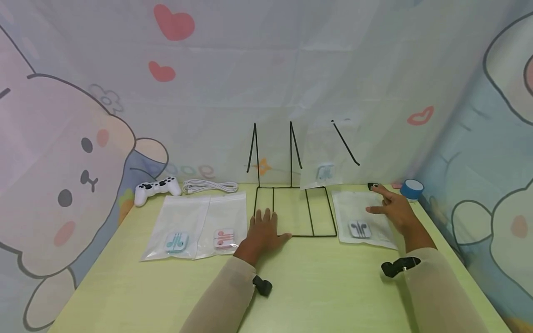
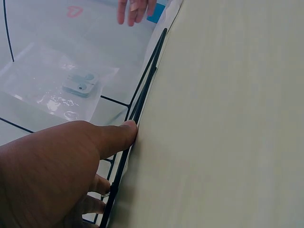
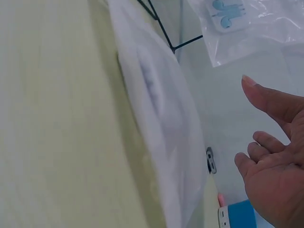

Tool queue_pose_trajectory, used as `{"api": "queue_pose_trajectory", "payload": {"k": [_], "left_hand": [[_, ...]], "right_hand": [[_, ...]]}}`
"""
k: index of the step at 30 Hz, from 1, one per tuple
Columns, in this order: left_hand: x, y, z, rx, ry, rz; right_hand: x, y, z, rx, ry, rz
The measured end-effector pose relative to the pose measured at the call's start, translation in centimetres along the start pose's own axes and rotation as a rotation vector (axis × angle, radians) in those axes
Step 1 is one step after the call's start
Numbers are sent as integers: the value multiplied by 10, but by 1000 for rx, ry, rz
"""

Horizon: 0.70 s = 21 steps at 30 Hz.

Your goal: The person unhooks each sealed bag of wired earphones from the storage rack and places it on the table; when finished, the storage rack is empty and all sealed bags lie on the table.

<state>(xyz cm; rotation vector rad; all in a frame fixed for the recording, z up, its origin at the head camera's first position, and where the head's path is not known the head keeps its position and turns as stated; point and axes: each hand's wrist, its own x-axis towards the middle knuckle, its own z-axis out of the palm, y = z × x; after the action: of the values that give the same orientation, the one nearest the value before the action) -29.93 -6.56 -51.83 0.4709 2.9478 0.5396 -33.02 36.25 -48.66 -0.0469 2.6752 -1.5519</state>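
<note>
My left hand [image 1: 264, 233] rests on the front left of a black wire rack's base [image 1: 314, 236], fingers stretched forward. In the left wrist view its thumb [image 2: 118, 135] lies against the front bar. A clear pouch [image 1: 310, 152] holding a case of blue earphones [image 1: 325, 172] hangs from the rack's right hook [image 1: 345, 143]. My right hand [image 1: 393, 210] hovers with fingers apart over the right side of another pouch [image 1: 343, 203], which lies flat with grey earphones [image 1: 360, 229] inside. Nothing is in the right hand; the right wrist view shows its palm and loosely bent fingers.
Left of the rack lie two pouches, one with teal earphones [image 1: 176, 242], one with pink earphones [image 1: 224, 238]. Behind them are a white game controller [image 1: 157, 189] and a coiled white cable [image 1: 210, 186]. A blue round container [image 1: 412, 189] and a small black item [image 1: 373, 186] sit back right.
</note>
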Motion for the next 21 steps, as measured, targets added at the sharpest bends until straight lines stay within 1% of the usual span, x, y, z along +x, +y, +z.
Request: {"api": "queue_pose_trajectory", "payload": {"k": [7,11,16,21], "left_hand": [[3,-2,4,5,-2,0],[2,-3,6,1,-6,1],[2,-4,5,8,8,1],[2,-3,3,4,14,5]], "right_hand": [[8,-26,5,94,2,-43],[12,-37,8,125,8,-72],[18,-48,11,196,-4,-106],[24,-58,12,192,2,-115]]}}
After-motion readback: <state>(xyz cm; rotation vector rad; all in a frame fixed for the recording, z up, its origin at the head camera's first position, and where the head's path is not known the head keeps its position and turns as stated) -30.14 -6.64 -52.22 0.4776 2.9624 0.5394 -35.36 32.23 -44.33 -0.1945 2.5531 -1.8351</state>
